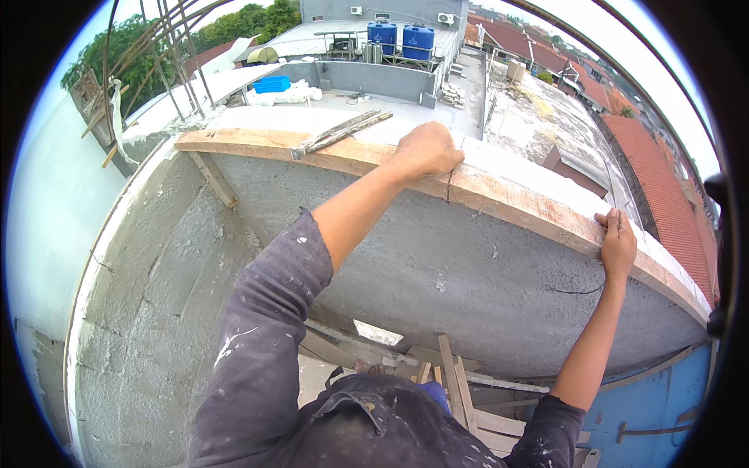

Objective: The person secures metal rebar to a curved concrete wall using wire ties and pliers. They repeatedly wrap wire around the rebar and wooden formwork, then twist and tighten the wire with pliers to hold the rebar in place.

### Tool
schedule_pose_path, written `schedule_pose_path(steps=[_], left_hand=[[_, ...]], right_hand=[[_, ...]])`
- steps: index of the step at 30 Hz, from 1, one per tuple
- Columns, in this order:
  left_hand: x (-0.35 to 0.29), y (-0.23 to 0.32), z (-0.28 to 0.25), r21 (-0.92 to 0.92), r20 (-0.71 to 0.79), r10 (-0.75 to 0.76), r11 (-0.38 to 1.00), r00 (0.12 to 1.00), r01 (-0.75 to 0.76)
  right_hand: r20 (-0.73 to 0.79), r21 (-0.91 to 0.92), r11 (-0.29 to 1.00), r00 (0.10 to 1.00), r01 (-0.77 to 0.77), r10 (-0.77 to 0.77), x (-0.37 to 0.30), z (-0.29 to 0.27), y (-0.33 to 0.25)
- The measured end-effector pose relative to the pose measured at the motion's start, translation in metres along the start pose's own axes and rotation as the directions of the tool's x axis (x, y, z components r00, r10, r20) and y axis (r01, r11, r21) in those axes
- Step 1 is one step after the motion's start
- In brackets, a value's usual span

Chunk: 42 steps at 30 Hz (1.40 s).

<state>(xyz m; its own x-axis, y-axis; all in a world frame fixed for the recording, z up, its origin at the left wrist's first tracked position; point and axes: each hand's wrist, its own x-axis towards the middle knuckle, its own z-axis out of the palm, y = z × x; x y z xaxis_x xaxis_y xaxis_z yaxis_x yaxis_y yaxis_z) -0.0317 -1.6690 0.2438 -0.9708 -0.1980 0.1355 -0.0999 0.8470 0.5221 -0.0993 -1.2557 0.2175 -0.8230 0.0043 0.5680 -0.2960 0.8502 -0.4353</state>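
Observation:
A long wooden plank (515, 204) runs along the top edge of the grey plastered wall (390, 242). My left hand (427, 150) is closed in a fist on the plank's upper edge; whatever sits inside its fingers is hidden. Just right of that fist, a thin dark wire or rod (450, 186) crosses the plank's face. Farther right, my right hand (618, 243) grips the plank, its fingers together over the top edge. Left of my left hand, cement-spattered narrow bars (343, 134) lie across the wall top and overhang the plank.
A short wooden strip (212, 179) stands in the left corner beside another plastered wall (148, 288). Upright steel rods (173, 58) rise at the far left. Below me are loose boards (456, 382) and a blue panel (647, 405). Beyond the wall are roofs and blue tanks (417, 41).

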Motion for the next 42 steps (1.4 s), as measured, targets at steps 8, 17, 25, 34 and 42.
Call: schedule_pose_path(steps=[8,17,25,34,42], left_hand=[[-0.019,0.003,0.012,0.069,-0.173,0.073,0.996,0.982,-0.061],[-0.096,-0.02,0.052,0.166,-0.738,0.428,0.864,0.522,-0.475],[-0.061,-0.039,0.053,0.435,-0.839,0.538,0.754,0.082,-0.493],[-0.117,-0.043,0.102,-0.285,-0.821,0.08,0.801,0.566,-0.526],[-0.076,-0.032,0.112,-0.875,0.281,0.018,-0.407,0.96,0.264]], right_hand=[[-0.045,0.022,0.999,0.999,0.026,-0.025,0.001,0.004,0.007],[-0.048,0.037,0.996,0.995,0.085,-0.083,-0.004,0.0,0.003],[-0.083,-0.002,0.999,0.996,0.038,-0.038,-0.007,0.001,-0.007],[-0.073,-0.031,0.999,0.997,-0.035,0.033,-0.005,0.001,-0.006],[-0.052,-0.05,0.998,0.998,-0.031,0.029,-0.001,0.004,0.005]])
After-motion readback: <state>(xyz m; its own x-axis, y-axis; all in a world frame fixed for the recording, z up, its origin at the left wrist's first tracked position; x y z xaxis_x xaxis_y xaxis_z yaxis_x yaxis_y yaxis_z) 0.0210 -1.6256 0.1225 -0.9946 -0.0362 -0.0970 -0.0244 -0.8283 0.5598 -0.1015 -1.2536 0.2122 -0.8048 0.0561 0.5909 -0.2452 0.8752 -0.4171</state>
